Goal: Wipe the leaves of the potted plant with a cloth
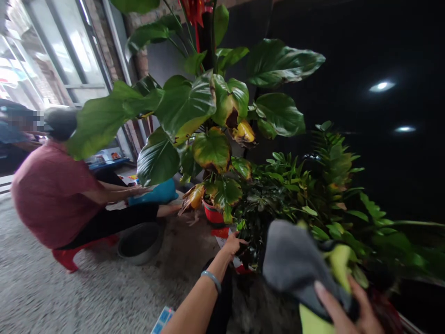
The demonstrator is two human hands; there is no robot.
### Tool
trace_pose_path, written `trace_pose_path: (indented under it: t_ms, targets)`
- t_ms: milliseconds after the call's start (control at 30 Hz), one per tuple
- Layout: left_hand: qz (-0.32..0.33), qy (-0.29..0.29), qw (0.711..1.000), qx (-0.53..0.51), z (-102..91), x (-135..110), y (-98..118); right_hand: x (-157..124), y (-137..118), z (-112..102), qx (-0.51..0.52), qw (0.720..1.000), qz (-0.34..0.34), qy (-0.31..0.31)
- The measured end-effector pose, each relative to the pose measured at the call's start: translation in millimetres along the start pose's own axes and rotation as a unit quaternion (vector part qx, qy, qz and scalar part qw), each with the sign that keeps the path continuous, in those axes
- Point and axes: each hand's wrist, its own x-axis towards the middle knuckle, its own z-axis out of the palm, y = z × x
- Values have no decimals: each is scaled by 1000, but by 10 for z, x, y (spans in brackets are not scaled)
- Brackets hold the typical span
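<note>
Head view: between 4 and 5 o'clock, your right hand [351, 317] grips the grey-and-yellow cloth [290, 260]; near 6, your left hand [232, 246] meets the dark-leaved plant [257, 206], fingers' hold unclear. Risk: loose folds could snag and tear the plant.

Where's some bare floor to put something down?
Bare floor shows below the red stool and basin, left of the blue-patterned object. It's crowded by the left hand and the cloth in the right hand, where leaves bunch up.

This looks like a rough entryway: left of the big potted plant [187, 99] are a metal-framed door [78, 55], exposed brickwork [104, 51] and bare concrete floor [90, 301].
</note>
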Motion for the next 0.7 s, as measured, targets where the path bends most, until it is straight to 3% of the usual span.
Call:
trace_pose_path:
  t_ms: [67,133,267,333,400,533,600,633,700]
  targets:
    - [-1,11,1000,6,-15,-12,2,218,-200,93,-9,997,15,69]
    - [3,12,1000,14,-21,-26,15,302,-322,356,-3,996,20,87]
    - [23,14,999,30,-33,-31,44,-17,-200,822,35,996,37,-78]
    - [32,13,999,38,-46,-27,53,-227,-94,784,51,991,46,-117]
    - [35,7,998,50,-56,-29,61,-284,-105,581,50,992,55,-99]
    - [42,2,996,81,-44,-79,82,106,-468,257,-10,996,53,73]
    - [54,6,993,106,-23,-119,100,304,-600,352,-14,992,19,120]
    - [61,8,991,122,-13,-136,111,338,-607,458,-7,994,10,107]
    - [77,17,983,165,0,-158,133,240,-500,704,14,1000,19,20]
